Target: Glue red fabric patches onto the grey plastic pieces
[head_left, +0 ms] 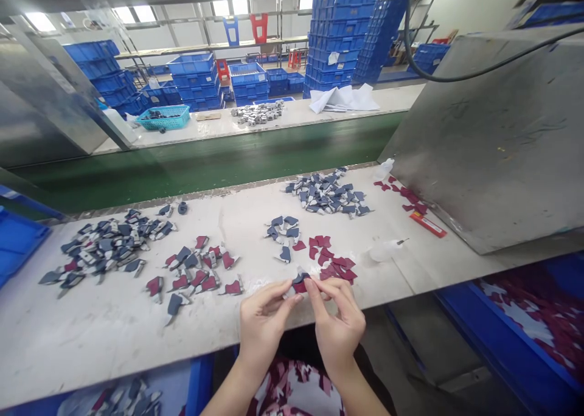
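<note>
Between my fingertips, near the front edge of the table, is a small dark grey and white part (300, 278) with a maroon piece against it. My left hand (264, 318) pinches it from the left, and my right hand (336, 320) presses on it from the right. The fingers partly hide it. Just beyond my right hand lie loose maroon pieces (337, 267). A few grey-and-white parts (283, 230) lie ahead of my hands. Off to the left is a group of similar parts with maroon faces (201, 276).
Larger heaps of grey parts lie at the left (114, 242) and back right (326, 192). A clear needle-tipped bottle (385, 250) and a red-orange packet (427, 224) lie at the right, beside a metal panel (502, 136). Beyond the green conveyor (237, 157) stands a turquoise basket (164, 118).
</note>
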`<state>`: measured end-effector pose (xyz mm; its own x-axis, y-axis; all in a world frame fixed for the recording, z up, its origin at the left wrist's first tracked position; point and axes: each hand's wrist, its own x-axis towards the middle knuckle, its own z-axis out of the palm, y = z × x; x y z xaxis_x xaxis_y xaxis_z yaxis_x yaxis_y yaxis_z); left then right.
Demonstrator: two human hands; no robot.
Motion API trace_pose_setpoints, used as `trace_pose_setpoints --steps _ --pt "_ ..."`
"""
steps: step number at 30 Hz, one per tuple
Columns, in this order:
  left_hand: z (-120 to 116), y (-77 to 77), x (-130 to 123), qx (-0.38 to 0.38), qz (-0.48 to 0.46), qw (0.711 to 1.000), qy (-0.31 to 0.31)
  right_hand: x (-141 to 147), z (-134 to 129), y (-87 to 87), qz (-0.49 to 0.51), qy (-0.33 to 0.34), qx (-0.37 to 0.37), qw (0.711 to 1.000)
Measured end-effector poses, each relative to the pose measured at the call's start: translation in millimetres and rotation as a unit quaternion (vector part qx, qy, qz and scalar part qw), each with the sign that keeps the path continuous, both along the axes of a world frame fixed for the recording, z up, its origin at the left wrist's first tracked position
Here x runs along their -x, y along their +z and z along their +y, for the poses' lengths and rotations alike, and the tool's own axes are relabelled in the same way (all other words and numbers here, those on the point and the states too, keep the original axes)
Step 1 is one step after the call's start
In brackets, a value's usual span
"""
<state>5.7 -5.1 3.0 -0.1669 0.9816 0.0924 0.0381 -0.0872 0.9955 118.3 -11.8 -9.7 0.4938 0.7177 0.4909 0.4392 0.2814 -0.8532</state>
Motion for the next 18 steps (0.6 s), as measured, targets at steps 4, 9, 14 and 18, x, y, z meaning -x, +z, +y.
trace_pose_setpoints --steps 4,9,14,18 --pt "-3 8.5 0 0.007 -0.005 1.0 0.001 0 -1 0.2 -0.071 -0.022 -0.052 0.996" --pt "-8 8.6 3 0.015 0.006 1.0 -0.011 0 -4 0.0 -0.083 -0.041 -0.052 0.994" --pt "-9 8.6 5 0.026 0.002 0.999 -0.019 -2 -5 -0.9 -0.068 0.046 -0.017 0.997" --pt "-11 15.7 1 0.047 -0.018 0.998 -0.022 -5 -7 1.8 -0.046 0.062 -0.022 0.997"
